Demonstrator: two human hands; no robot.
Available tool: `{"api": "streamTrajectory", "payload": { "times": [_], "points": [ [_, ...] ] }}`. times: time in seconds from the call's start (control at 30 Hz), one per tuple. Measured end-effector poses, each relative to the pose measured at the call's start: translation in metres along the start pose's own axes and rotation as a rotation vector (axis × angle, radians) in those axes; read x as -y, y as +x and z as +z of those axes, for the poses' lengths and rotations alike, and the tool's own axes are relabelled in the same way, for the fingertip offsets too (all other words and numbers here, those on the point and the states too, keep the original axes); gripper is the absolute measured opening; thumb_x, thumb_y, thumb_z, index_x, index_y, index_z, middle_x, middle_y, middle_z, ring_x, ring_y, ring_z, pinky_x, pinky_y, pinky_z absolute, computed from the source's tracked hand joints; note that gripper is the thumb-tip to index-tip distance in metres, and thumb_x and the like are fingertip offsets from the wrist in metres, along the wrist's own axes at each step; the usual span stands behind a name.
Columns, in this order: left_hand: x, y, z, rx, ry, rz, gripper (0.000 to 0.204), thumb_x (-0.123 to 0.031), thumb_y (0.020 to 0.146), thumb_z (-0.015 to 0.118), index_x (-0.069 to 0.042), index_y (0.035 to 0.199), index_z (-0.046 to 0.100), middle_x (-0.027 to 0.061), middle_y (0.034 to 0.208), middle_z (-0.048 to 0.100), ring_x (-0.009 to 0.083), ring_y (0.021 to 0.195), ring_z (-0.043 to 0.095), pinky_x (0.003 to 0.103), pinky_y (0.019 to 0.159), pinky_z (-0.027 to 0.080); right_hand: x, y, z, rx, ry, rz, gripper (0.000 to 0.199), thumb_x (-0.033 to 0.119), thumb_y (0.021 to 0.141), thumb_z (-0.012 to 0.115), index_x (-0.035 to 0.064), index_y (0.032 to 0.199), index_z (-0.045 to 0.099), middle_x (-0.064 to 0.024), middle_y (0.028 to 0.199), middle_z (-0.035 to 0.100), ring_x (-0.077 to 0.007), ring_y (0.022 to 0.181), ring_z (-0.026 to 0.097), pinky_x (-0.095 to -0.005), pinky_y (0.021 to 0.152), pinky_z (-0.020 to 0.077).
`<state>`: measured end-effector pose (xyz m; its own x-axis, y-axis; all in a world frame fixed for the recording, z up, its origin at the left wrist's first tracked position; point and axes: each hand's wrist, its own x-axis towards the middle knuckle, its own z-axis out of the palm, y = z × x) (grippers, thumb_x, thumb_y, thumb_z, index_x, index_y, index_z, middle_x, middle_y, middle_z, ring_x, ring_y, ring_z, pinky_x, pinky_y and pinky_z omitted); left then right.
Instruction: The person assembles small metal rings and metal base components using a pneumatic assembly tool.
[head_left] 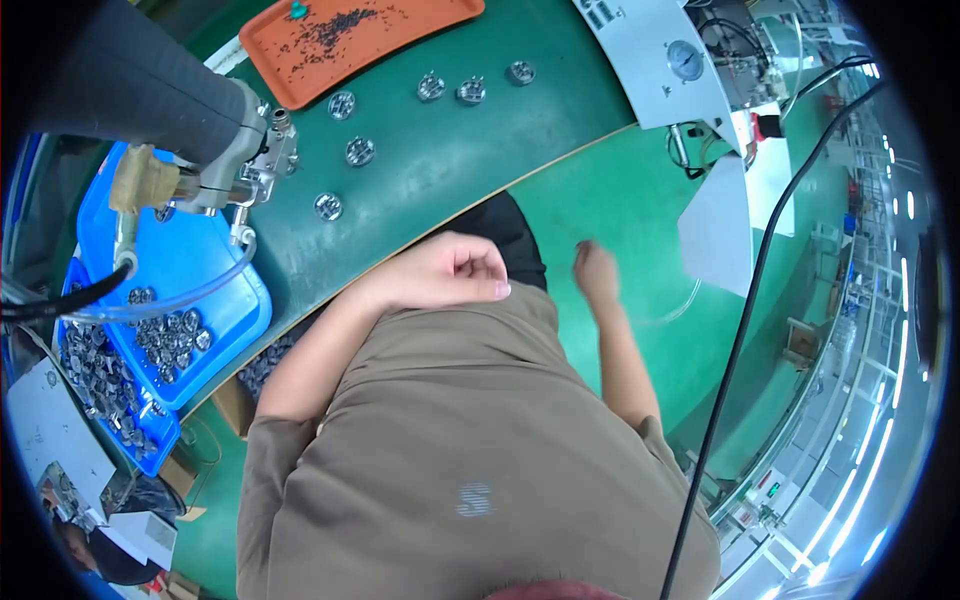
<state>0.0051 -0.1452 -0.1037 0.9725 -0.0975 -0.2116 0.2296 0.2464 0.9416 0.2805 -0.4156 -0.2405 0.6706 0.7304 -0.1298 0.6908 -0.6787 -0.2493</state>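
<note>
My left hand [462, 272] is just off the table's front edge, close against my shirt. Its fingers curl loosely toward the thumb, and nothing shows between them. Out to the right, above the green floor and away from the table, is my right hand [597, 272]; motion smears its fingers. Several small round silvery metal parts stand apart on the green table [440, 155]. Among them are a part [328, 206] nearer the front edge, another [360, 151] behind it, and one [521, 72] at the far right. Neither hand touches them.
An orange tray [275, 75] of small black pieces lies at the back. At left, a blue tray [255, 300] and a lower blue bin [165, 455] hold many metal parts, beneath a jointed metal fixture [215, 190]. A grey machine with a gauge [685, 60] stands right; a black cable [735, 370] hangs nearby.
</note>
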Motion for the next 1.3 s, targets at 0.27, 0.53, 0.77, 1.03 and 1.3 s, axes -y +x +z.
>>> {"api": "streamTrajectory", "payload": {
  "times": [0.27, 0.53, 0.77, 1.03, 1.3],
  "points": [
    [-0.015, -0.013, 0.017, -0.077, 0.019, 0.061, 0.017, -0.022, 0.091, 0.077, -0.008, 0.094, 0.069, -0.01, 0.072, 0.051, -0.0011, 0.064, 0.042, 0.02, 0.056, 0.033, 0.203, -0.03, -0.308, -0.655, 0.575, -0.085, 0.029, 0.021, 0.11, 0.047, 0.0002, 0.11, 0.067, 0.0077, 0.065, 0.044, -0.0014, 0.053, 0.034, -0.0197, 0.051, 0.0229],
    [-0.009, -0.014, 0.018, -0.014, 0.077, 0.225, 0.023, -0.028, 0.09, 0.08, -0.009, 0.09, 0.068, -0.0085, 0.069, 0.053, 0.0008, 0.063, 0.045, 0.022, 0.056, 0.035, 0.034, -0.005, -0.085, -0.671, 0.121, -0.27, 0.023, 0.02, 0.101, 0.054, 0.0018, 0.108, 0.066, -0.0158, 0.083, 0.06, -0.0311, 0.07, 0.058, -0.0413, 0.059, 0.0467],
    [-0.003, -0.02, 0.017, 0.003, -0.113, 0.145, 0.024, -0.028, 0.091, 0.08, -0.007, 0.09, 0.067, -0.0097, 0.068, 0.047, 0.0002, 0.062, 0.04, 0.022, 0.054, 0.031, 0.182, -0.013, -0.256, -0.363, 0.213, -0.134, 0.023, 0.017, 0.105, 0.051, 0.0008, 0.107, 0.067, -0.0082, 0.068, 0.061, -0.0233, 0.058, 0.058, -0.0362, 0.057, 0.0462],
    [-0.019, -0.041, 0.031, -0.121, 0.193, 0.37, 0.016, -0.019, 0.094, 0.075, -0.007, 0.09, 0.066, -0.0004, 0.08, 0.065, 0.0086, 0.075, 0.061, 0.027, 0.068, 0.05, -0.052, -0.096, -0.022, -0.376, -0.007, -0.221, 0.024, 0.015, 0.097, 0.051, 0.0031, 0.107, 0.069, -0.0201, 0.092, 0.063, -0.0345, 0.087, 0.063, -0.0456, 0.072, 0.0517],
    [-0.109, -0.124, 0.057, -0.15, 0.253, 0.467, 0.017, -0.018, 0.1, 0.064, -0.003, 0.096, 0.067, 0.0075, 0.088, 0.063, 0.0219, 0.081, 0.064, 0.033, 0.069, 0.05, 0.131, 0.005, -0.205, -0.282, 0.227, -0.295, 0.029, 0.018, 0.108, 0.048, -0.0034, 0.119, 0.064, -0.0151, 0.096, 0.071, -0.0249, 0.086, 0.066, -0.0345, 0.083, 0.0517]
  ]
}}
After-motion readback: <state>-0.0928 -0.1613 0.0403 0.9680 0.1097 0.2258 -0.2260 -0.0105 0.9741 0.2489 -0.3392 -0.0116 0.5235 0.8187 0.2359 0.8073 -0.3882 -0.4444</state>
